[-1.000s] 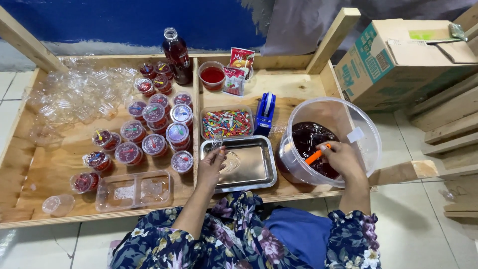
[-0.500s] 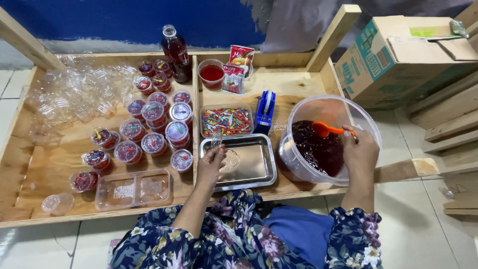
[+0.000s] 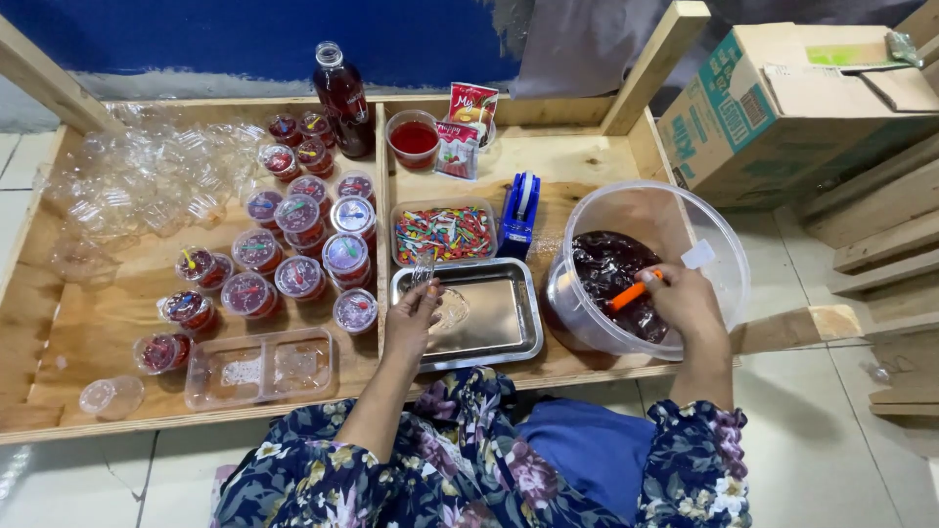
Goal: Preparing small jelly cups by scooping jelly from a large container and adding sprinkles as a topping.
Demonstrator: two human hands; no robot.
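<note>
Right hand point(image 3: 688, 305) is inside the big clear tub point(image 3: 722, 256) at the right of the desk point(image 3: 587, 161), fingers clamped on an orange spoon point(image 3: 630, 292) whose bowl is down in the dark red jelly point(image 3: 606, 269). Left hand point(image 3: 413, 318) sits over the left end of the steel tray point(image 3: 499, 318), fingers closed on a small clear cup point(image 3: 426, 271) held at the tray's far-left corner; a second clear cup point(image 3: 452, 309) lies on the tray just right of that hand. Just beyond the tray: a clear box of coloured mini spoons point(image 3: 445, 235), with a blue tape dispenser point(image 3: 521, 213) to its right. Far side: a bottle of red liquid point(image 3: 342, 98), a bowl of red liquid point(image 3: 414, 142) and sachets point(image 3: 468, 122). Left of the tray: a cluster of filled, lidded jelly cups point(image 3: 293, 235). Pile of empty clear cups point(image 3: 137, 186) at far left. Near left: a flat clear two-part container point(image 3: 259, 367) and a loose lid point(image 3: 112, 396). Cardboard box point(image 3: 782, 108) stands off the desk at far right.
</note>
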